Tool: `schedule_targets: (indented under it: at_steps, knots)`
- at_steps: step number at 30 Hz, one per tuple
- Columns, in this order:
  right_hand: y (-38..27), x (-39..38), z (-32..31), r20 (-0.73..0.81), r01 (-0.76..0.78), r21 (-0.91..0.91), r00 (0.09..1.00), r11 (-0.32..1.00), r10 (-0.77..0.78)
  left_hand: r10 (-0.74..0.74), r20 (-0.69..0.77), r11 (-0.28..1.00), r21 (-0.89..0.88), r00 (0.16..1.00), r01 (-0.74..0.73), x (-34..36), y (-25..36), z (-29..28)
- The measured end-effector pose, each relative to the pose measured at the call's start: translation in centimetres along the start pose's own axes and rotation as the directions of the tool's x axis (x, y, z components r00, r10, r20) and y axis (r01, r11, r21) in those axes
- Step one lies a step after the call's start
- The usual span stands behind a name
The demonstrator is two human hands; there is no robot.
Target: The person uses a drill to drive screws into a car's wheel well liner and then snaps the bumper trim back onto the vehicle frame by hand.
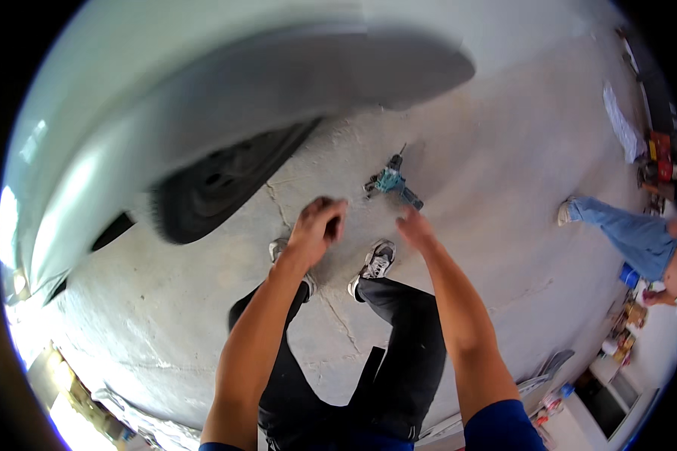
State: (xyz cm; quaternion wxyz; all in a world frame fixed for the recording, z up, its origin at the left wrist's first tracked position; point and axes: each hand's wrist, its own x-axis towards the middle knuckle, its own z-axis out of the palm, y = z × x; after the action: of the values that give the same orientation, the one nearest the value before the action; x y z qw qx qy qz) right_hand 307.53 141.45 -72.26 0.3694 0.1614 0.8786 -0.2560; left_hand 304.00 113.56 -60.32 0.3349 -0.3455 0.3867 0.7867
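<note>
My left hand (pixel 322 224) is raised below the car's wheel, to its right, with curled fingers around what may be a small dark thing, too hidden to name. My right hand (pixel 414 225) has fingers partly stretched out, just below a teal and black cordless power drill (pixel 390 179) with a long bit, which lies on the concrete floor (pixel 489 188); I see nothing in that hand. Above and to the left is a silver car's body (pixel 233 68), with a dark tyre (pixel 188 210) under its wheel arch. My feet in grey trainers stand below my hands.
At the right, another person (pixel 624 233) in blue jeans is near a wall lined with boxes, a blue bucket (pixel 629 274) and clutter. A white plastic sheet (pixel 620 124) lies at the upper right. Assorted panels and items lie along the lower edges behind me.
</note>
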Motion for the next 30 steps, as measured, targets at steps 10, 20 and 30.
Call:
schedule_targets:
  at_steps: [10,20,30]
  knots:
    - [8.8,14.6,7.3,-0.154,0.059,-0.547,0.974,0.835,-0.169,0.097,0.144,0.99,-0.118,0.985,-0.081,31.4,-8.1,-3.2]
    - [5.8,14.4,6.2,-0.256,0.126,-0.368,0.939,0.921,-0.231,0.087,0.102,0.989,-0.128,0.991,-0.073,32.1,-12.2,-6.5]
    - [-1.5,3.4,-1.6,-0.244,0.259,0.135,0.944,0.956,-0.222,0.18,0.224,0.976,-0.164,0.958,-0.145,31.9,-7.4,-5.3]
